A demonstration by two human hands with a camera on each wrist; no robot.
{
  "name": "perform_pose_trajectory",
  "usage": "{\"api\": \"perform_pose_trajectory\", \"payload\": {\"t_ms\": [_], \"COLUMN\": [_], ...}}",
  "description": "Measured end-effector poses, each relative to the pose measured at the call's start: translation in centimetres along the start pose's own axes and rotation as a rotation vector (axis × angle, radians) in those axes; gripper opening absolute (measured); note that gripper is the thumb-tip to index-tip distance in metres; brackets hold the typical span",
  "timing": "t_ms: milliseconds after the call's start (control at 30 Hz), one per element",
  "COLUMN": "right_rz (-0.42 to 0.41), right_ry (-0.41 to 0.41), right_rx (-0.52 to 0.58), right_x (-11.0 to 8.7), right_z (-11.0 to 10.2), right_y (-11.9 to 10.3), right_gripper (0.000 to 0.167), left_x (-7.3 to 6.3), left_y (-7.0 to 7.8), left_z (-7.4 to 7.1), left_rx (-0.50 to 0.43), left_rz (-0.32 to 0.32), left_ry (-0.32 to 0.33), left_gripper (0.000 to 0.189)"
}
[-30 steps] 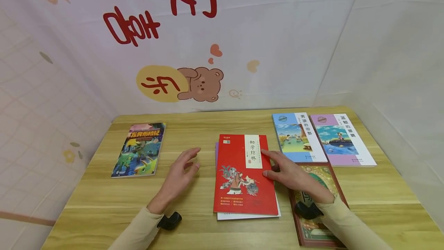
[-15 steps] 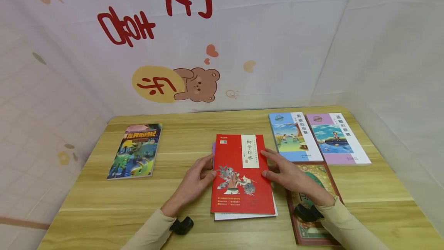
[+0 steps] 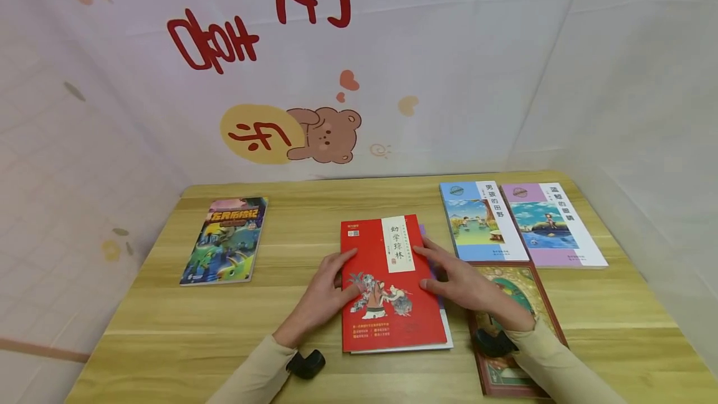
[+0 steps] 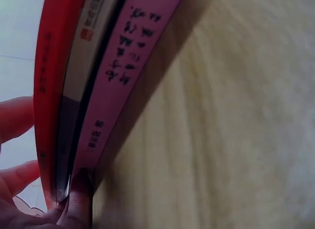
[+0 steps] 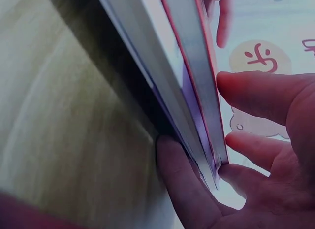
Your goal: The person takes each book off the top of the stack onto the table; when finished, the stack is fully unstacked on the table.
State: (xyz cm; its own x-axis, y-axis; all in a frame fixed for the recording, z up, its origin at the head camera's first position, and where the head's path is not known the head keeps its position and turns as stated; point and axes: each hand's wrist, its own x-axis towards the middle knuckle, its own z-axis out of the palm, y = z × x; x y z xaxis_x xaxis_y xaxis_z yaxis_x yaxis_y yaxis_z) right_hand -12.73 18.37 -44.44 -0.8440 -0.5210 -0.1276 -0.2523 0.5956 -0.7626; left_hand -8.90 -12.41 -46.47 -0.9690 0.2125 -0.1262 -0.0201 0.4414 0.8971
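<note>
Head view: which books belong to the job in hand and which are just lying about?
In the job, between left hand and right hand: red book, books beneath it.

Lying about: cartoon-cover book, blue-and-white book, pink-and-white book, brown-bordered book.

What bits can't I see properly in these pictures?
Head view: most of the purple-spined book, beneath the red book.
Head view: part of the brown-framed book, behind the right forearm.
Head view: the red book's littlest print, too small.
Left wrist view: some of the left hand, cut off by the edge.
</note>
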Motion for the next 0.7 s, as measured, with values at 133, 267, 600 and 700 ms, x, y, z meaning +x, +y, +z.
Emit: {"api": "perform_pose_trajectory", "payload": {"t_ms": [133,267,600,700], "right_rz": [-0.003,-0.009,0.019,0.026], "right_ry": [-0.009,0.005,-0.006,-0.016], "right_rx": [-0.004,0.002,0.093,0.093], "right_x": [0.1,-0.1,-0.7,-0.6], "right_z": [0.1,0.0,-0.4,-0.4], "right_y": [-0.1,-0.1,0.1,0.2], "right_gripper": [0.073,0.074,0.072,0.067], "left_x": [0.0,0.0,-0.1,-0.1], "left_y": [0.2,0.2,0.3,0.3], "left_z": [0.1,0.2,-0.6,-1.1], "left_rx": [0.051,0.059,-0.125,-0.184], "left_rz": [-0.020,-0.006,0.026,0.032], "left_ry": [0.019,0.032,0.087,0.119], "left_gripper": [0.070,0.068,0.062,0.057]}}
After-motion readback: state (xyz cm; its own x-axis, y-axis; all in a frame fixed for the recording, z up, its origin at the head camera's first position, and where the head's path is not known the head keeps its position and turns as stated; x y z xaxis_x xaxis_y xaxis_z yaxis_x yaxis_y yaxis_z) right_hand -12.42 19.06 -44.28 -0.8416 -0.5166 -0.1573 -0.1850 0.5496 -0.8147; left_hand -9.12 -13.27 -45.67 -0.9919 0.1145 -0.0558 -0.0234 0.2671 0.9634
